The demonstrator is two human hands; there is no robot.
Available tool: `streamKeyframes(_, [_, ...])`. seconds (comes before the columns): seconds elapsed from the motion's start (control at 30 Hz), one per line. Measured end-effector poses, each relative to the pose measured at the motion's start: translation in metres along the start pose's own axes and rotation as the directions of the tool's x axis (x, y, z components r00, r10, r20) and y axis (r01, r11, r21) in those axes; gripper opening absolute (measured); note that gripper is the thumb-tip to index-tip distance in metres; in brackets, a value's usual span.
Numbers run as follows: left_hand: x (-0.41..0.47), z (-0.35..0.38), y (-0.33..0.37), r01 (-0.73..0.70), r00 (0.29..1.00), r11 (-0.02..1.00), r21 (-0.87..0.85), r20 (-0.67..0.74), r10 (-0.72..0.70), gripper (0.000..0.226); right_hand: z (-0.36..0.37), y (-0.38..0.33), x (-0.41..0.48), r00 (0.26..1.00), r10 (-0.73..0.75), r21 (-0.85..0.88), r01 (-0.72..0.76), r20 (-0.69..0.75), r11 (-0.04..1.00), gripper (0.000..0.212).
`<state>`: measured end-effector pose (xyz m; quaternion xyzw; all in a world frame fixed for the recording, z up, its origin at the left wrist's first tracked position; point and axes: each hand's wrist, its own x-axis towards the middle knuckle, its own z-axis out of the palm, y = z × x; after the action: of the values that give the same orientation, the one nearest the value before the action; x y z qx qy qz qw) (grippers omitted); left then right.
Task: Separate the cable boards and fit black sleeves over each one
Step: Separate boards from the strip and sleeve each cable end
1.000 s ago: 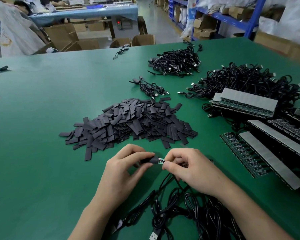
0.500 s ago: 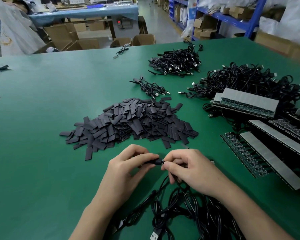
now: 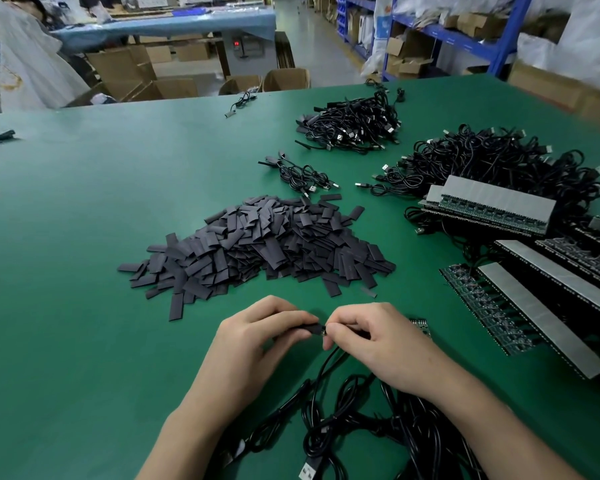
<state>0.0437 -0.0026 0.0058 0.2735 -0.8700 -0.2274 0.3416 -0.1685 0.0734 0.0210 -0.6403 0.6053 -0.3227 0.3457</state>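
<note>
My left hand (image 3: 257,337) pinches a black sleeve (image 3: 310,329) just above the green table. My right hand (image 3: 374,341) pinches the small cable board at the sleeve's right end; the board is almost fully hidden inside the sleeve and under my fingers. Its black cable (image 3: 326,368) drops toward a tangle of cables (image 3: 378,434) near me. A big pile of loose black sleeves (image 3: 264,244) lies just beyond my hands. Strips of joined cable boards (image 3: 485,306) lie at the right.
More board strips with grey backing (image 3: 492,206) rest on a cable heap (image 3: 499,161) at the right. Two smaller cable piles (image 3: 350,126) (image 3: 302,174) sit farther back. A small loose board (image 3: 420,323) lies behind my right hand. Cardboard boxes, shelves and a person stand past the table.
The sleeve has slid right over the board: the green board tip that showed between my fingers a second ago is now nearly covered. My hands have drawn closer together.
</note>
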Motion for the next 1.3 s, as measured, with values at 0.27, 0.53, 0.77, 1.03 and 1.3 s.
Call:
streamKeyframes(0.27, [0.001, -0.001, 0.004, 0.062, 0.998, 0.996, -0.070, -0.002, -0.062, 0.016, -0.002, -0.002, 0.000, 1.000, 0.004, 0.026, -0.004, 0.004, 1.000, 0.020])
streamKeyframes(0.53, [0.000, 0.000, 0.004, 0.052, 0.999, 0.996, -0.076, 0.015, -0.051, 0.019, -0.003, -0.001, 0.000, 1.000, 0.010, 0.007, -0.010, 0.007, 1.000, 0.018])
streamKeyframes(0.77, [0.001, 0.000, 0.006, 0.035, 0.999, 0.998, -0.057, 0.029, -0.033, 0.020, -0.002, -0.003, 0.000, 1.000, 0.007, -0.013, -0.007, 0.008, 1.000, 0.020])
streamKeyframes(1.03, [0.003, 0.001, 0.007, 0.113, 0.978, 0.992, -0.054, -0.172, -0.121, 0.031, -0.004, -0.002, 0.001, 1.000, 0.027, 0.057, -0.027, -0.005, 0.998, 0.018])
streamKeyframes(1.3, [0.004, 0.001, 0.013, 0.120, 0.947, 0.991, -0.051, -0.293, -0.130, 0.018, -0.004, -0.006, 0.002, 0.998, 0.057, 0.097, -0.057, 0.007, 0.994, 0.023])
